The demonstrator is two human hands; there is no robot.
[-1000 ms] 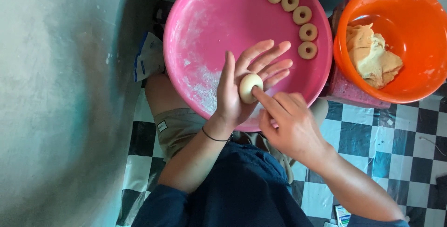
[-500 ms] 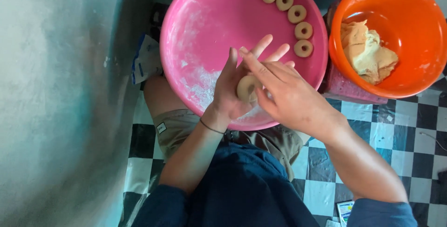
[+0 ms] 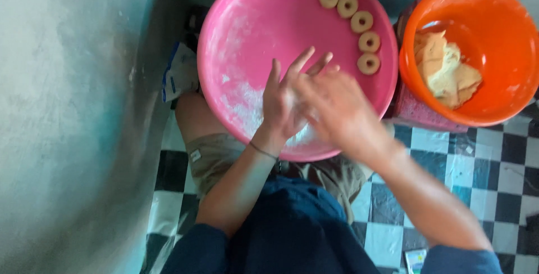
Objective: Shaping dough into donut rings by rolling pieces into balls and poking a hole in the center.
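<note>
**Palms together over the pink basin**

Black-and-white checked floor tiles (image 3: 449,161) run under a seated person's knees, with a grey wall (image 3: 67,111) alongside. Resting on the lap is a floury pink basin (image 3: 247,32) holding 5 dough rings (image 3: 361,21) in a curved row along its far rim. Just beside it stands an orange basin (image 3: 505,21) with a lump of pale dough (image 3: 446,72) inside.

Above the near part of the pink basin, the left hand (image 3: 283,103) lies palm up with fingers spread, and the right hand (image 3: 337,108) is laid flat across it, pressed palm to palm. Rolling a dough piece well this way seems to call for light, even pressure and small circles, so it rounds evenly instead of flattening, with work kept over the floured patch to catch crumbs.

Motion blur smears the right hand, so its fingers cannot be told apart. Whatever sits between the palms is fully covered; I cannot tell its shape or whether anything is there. The person's lower body and the orange basin's right edge are cut off.
</note>
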